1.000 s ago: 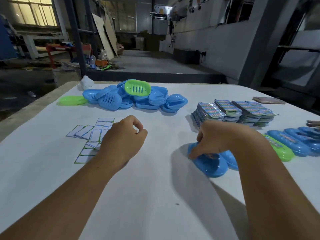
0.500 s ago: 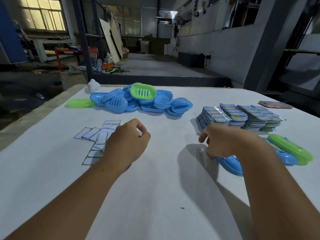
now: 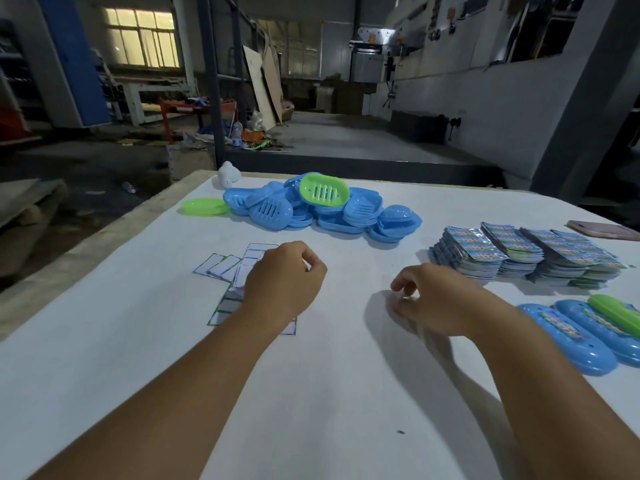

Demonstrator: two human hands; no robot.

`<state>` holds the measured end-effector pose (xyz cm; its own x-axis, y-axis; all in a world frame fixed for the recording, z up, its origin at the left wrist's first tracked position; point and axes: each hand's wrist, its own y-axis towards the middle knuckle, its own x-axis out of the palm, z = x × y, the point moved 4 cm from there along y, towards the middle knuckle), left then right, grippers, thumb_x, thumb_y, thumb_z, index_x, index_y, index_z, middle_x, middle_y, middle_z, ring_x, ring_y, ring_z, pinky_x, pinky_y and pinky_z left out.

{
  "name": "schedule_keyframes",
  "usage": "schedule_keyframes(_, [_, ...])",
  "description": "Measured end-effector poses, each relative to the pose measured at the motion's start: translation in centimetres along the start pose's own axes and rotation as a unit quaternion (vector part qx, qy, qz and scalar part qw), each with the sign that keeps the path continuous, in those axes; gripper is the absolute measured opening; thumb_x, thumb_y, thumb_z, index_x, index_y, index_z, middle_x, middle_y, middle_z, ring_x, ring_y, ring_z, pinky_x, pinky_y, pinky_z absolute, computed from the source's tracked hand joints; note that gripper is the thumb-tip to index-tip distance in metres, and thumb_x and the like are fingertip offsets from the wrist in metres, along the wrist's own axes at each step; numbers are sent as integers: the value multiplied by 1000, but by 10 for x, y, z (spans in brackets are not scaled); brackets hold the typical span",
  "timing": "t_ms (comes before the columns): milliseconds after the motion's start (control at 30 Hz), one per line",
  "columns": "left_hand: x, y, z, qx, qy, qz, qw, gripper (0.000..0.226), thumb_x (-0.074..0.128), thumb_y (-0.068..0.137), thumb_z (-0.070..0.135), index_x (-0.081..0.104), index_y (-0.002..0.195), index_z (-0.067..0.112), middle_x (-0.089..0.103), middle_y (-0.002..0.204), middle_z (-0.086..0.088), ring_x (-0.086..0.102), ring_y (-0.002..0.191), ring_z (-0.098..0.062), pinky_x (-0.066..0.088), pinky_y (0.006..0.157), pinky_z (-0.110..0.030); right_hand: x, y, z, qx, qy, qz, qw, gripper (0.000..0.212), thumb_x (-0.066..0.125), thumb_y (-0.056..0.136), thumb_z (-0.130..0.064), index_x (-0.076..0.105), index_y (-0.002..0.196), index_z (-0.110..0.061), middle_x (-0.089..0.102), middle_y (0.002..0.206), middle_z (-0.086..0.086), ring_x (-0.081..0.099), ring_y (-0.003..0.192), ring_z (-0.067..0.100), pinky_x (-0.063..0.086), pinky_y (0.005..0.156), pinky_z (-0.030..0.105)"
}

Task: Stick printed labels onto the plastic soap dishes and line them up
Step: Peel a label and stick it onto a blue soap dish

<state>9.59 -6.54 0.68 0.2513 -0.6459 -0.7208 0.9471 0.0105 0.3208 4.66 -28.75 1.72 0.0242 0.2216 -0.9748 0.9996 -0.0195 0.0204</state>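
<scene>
Pile of unlabelled soap dishes (image 3: 322,209) near bench (image 3: 311,393) far edge. My left hand (image 3: 282,282) curled over label sheets (image 3: 225,268), grip unclear; right hand (image 3: 436,299) loose, empty. Labelled dishes (image 3: 568,337) at right edge.

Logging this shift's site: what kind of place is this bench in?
Probably a small factory or workshop floor: a pile of unlabelled blue soap dishes, bulk stacks of printed labels, and industrial machinery behind the table.
</scene>
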Motion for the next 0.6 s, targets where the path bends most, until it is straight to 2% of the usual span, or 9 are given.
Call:
schedule_keyframes(133, [7,34,16,41,25,15,999,12,56,90,31,67,93,28,69,91,6,63,87,-20,51,75,-33,4,2,0,0,1,5,1000,29,58,91,-42,65,118,-30,65,115,-8,57,96,14,41,76,26])
schedule_keyframes(233, [24,69,41,85,27,11,996,21,56,95,25,70,110,22,70,111,0,64,101,-24,50,83,-33,7,4,0,-5,4,3,1000,28,56,93,-42,66,116,-30,64,114,-6,58,98,16,42,76,26])
schedule_keyframes(333, [49,98,70,118,40,-7,992,31,53,97,24,65,126,20,64,129,-3,58,117,-27,50,96,-39,9,5,1,-9,6,11,1000,25,56,92,-40,68,111,-30,64,110,-5,58,97,16,46,77,28])
schedule_keyframes(433, [72,117,93,130,102,-8,986,34,50,97,34,66,124,19,66,124,-8,54,117,-31,46,90,-39,10,6,2,-10,1,17,1000,23,57,91,-39,68,108,-28,64,109,-4,59,100,18,48,79,29])
schedule_keyframes(533, [86,129,100,97,140,-3,985,39,52,95,44,66,122,19,67,120,-7,55,115,-31,44,90,-39,9,5,4,-12,11,24,1000,25,56,90,-40,67,109,-28,63,110,-4,60,101,18,50,82,30])
schedule_keyframes(600, [91,133,97,71,133,-10,989,33,55,94,42,68,116,21,69,117,-5,57,112,-30,47,92,-40,9,4,5,-16,13,24,1000,29,56,91,-41,65,115,-28,62,113,-4,59,104,17,47,80,28])
